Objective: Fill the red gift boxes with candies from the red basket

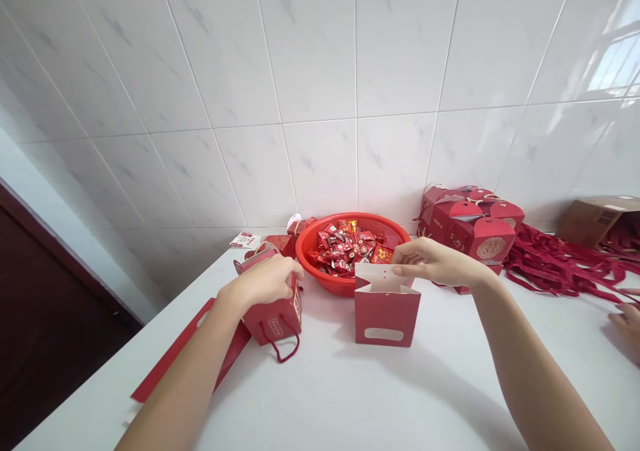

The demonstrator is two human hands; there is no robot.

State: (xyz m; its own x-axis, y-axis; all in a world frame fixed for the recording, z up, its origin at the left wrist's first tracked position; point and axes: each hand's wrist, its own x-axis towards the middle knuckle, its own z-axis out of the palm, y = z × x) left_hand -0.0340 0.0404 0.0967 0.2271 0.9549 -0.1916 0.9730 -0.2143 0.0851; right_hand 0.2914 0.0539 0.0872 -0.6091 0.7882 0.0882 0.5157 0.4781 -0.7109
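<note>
My left hand (267, 281) is closed over the top of a red paper gift box (277, 321) with a dark red rope handle hanging down its front. Its fingertips are partly hidden behind the top edge. To the right stands a second red gift box (385, 311), its top open and its white inside showing. The raised back flap of that open box is pinched by my right hand (430, 261). Just behind both boxes, a red plastic basket (303, 254) holds many small wrapped candies (343, 247).
Finished-looking red boxes (470, 231) stand stacked at the right. Beyond lie tangled dark red ribbons (555, 264) and a cardboard carton (595, 221). Another person's hand (627, 321) is at the right edge. A flat red sheet (175, 357) lies under my left forearm; a tiled wall backs the table.
</note>
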